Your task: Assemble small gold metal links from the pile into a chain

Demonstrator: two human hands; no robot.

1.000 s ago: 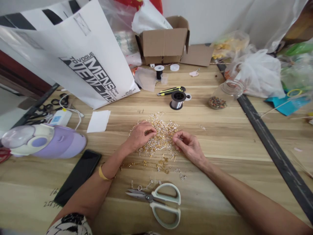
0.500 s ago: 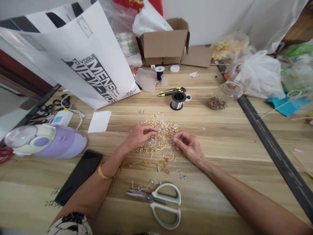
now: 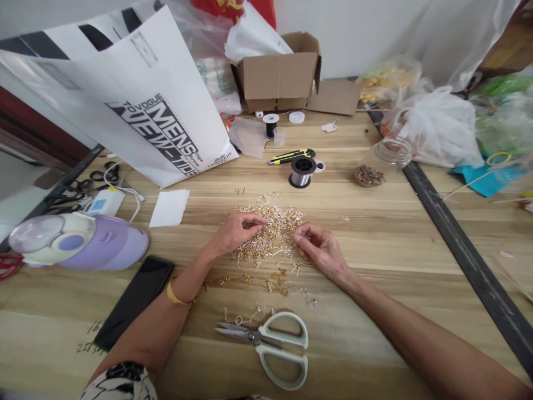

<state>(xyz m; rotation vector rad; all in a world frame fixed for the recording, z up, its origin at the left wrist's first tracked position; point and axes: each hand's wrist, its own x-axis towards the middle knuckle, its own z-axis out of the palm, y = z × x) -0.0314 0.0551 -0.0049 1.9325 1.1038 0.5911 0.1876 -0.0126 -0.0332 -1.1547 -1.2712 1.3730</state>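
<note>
A heap of small gold and silver jewellery findings (image 3: 268,244) lies on the wooden table between my hands. My left hand (image 3: 235,230) rests at the heap's left side, thumb and fingertips drawn together over it; whatever they pinch is too small to make out. At the right edge, my right hand (image 3: 318,244) has thumb and forefinger pressed together, and its hold is likewise unclear. Gold chains (image 3: 250,280) and a short silver chain (image 3: 308,299) lie below the heap. Nearer me are a silver chain bracelet (image 3: 245,318) and white-handled scissors (image 3: 270,344), blades pointing left.
Behind the heap are a wire spool (image 3: 301,173), a utility knife (image 3: 291,156) and a black thread spool (image 3: 270,128). A glass jar of beads (image 3: 381,161) stands right. To the left are a phone (image 3: 135,300), a purple bottle (image 3: 104,241) and a large paper bag (image 3: 137,105).
</note>
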